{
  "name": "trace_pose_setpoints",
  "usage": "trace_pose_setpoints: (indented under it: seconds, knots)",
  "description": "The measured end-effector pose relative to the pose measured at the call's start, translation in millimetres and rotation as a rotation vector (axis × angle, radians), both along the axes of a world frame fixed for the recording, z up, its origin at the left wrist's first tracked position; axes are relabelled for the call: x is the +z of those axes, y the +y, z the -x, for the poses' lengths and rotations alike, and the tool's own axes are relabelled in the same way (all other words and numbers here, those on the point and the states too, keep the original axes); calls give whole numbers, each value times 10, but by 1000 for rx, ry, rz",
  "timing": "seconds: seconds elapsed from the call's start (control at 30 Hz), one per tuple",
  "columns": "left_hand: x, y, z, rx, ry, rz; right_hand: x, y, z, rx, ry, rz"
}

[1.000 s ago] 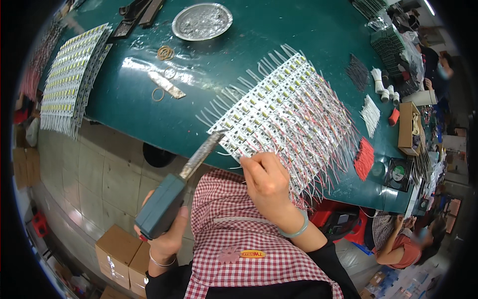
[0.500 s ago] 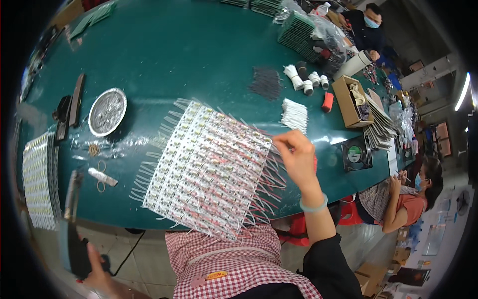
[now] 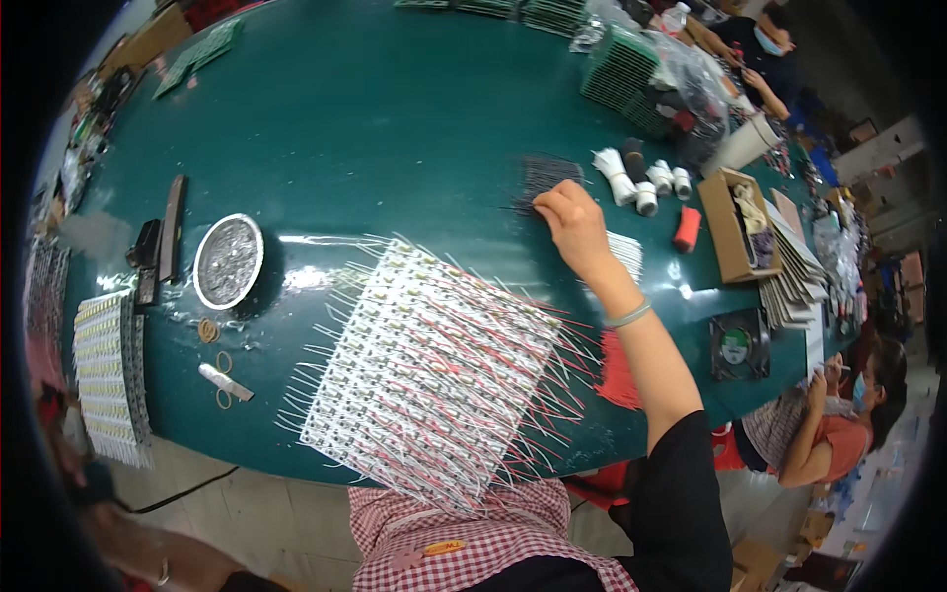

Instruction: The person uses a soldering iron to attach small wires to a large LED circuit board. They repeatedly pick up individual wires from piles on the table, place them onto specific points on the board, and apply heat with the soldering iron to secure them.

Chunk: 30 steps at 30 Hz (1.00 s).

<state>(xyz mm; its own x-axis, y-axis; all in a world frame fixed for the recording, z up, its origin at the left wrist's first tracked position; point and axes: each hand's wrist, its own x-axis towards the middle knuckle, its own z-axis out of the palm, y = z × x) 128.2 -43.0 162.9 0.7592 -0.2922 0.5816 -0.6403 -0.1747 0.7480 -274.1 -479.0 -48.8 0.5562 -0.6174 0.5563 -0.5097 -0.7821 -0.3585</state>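
Green surface, inspected from my remote post: the black wires lie in a flat heap well in from the near edge, toward the right edge. I find the right hand at the near side of this heap, thumb and fingers bunched against the strands; whether they have closed on one I cannot confirm. The left hand is dim, beyond the left part of the near edge; I cannot tell what it grasps, if anything. I judge the step in hand to be wire picking; the next move would call for a fine pinch parting one strand from its neighbours. The strands' long axis runs roughly side to side, loose ends pointing left and right; I cannot distinguish a leading end. The wired white circuit-board panel lies aslant, its closest corner projecting over the near edge. To its right I note red wires and, partly hidden by the right wrist, white wires.
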Motion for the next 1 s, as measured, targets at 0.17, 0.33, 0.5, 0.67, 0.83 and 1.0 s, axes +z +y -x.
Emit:
trace_pose_setpoints:
  seconds: [0.17,0.33,0.5,0.67,0.83,1.0]
  knots:
    - [-500,-654,469,-427,511,192,222,11,1,-7,34,57]
    - [-839,-1010,857,-363,764,157,513,306,524,-151,102,13]
    - [-1079,-1133,884,-406,832,58,563,733,1141,-285,225,-128]
    - [-1123,-1060,836,-459,844,39,621,986,1218,-295,206,-233]
    - [-1172,-1126,879,-476,851,-11,731,1257,1359,-262,316,-368]
    - [-1142,-1198,979,-501,849,-31,671,1304,1355,-215,312,-388]
